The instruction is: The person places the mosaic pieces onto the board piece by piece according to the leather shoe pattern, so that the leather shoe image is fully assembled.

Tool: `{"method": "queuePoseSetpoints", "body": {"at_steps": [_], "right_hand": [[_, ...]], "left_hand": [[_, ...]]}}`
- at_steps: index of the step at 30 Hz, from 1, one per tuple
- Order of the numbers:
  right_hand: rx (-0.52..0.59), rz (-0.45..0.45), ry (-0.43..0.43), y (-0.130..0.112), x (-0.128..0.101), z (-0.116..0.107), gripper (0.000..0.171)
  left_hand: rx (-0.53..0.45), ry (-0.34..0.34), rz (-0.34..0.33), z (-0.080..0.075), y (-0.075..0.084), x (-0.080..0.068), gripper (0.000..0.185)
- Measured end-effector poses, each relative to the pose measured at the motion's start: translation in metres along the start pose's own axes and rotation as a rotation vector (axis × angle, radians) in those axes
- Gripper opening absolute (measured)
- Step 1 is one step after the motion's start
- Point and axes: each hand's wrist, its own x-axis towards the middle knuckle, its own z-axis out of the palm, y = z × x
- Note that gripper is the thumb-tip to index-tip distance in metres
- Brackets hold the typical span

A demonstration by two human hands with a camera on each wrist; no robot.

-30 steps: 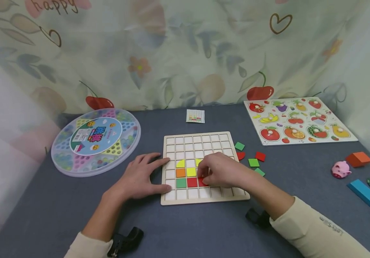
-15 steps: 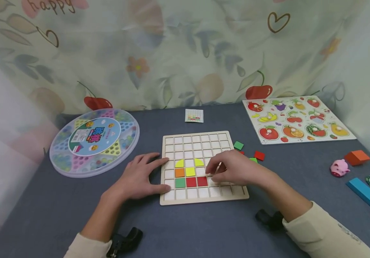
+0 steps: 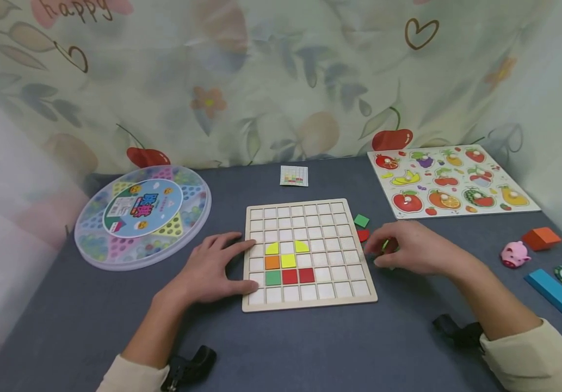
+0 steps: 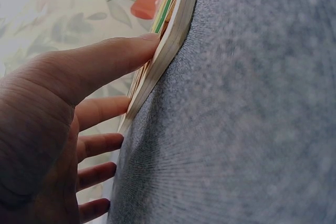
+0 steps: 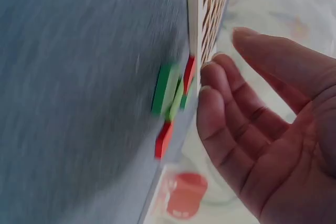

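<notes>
while left hand (image 3: 212, 269) lies flat on grid board (image 3: 310, 296), right hand (image 3: 415, 250) hovers spread over loose tiles (image 5: 170, 90).

Light: soft, even, faint shadows under the hands.
Head view: sharp, edges bowed.
Wrist views: blurred, close, tilted sideways.

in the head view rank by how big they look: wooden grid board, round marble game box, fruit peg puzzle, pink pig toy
1. Round clear plastic marble game box and fruit peg puzzle board: too alike to rank.
2. Square wooden grid board: close behind, and nearer the camera, so unsure.
3. Pink pig toy: clearly smallest.
</notes>
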Motion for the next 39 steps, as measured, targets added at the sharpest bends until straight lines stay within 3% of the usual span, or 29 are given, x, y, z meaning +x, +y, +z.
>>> {"method": "queuePoseSetpoints", "body": {"at_steps": [8,20,29,35,39], "right_hand": [[-0.107,0.052,-0.046,0.020,-0.011,-0.007,0.027],[-0.169,0.086,-0.058,0.019,-0.003,0.002,0.023],[-0.037,0.028,-0.012,0.007,0.002,-0.002,0.012],[0.097,0.004,-0.056,-0.014,0.015,0.003,0.009],[0.112,-0.030,-0.054,-0.029,0.026,0.011,0.009]], "left_hand": [[-0.001,0.007,0.006,0.000,0.000,0.000,0.085],[-0.003,0.007,0.005,0.001,-0.002,0.000,0.085],[-0.004,0.001,-0.004,0.000,-0.002,0.001,0.086],[-0.004,-0.001,-0.008,0.001,-0.002,0.000,0.086],[-0.002,0.001,-0.007,0.001,-0.002,0.001,0.086]]}}
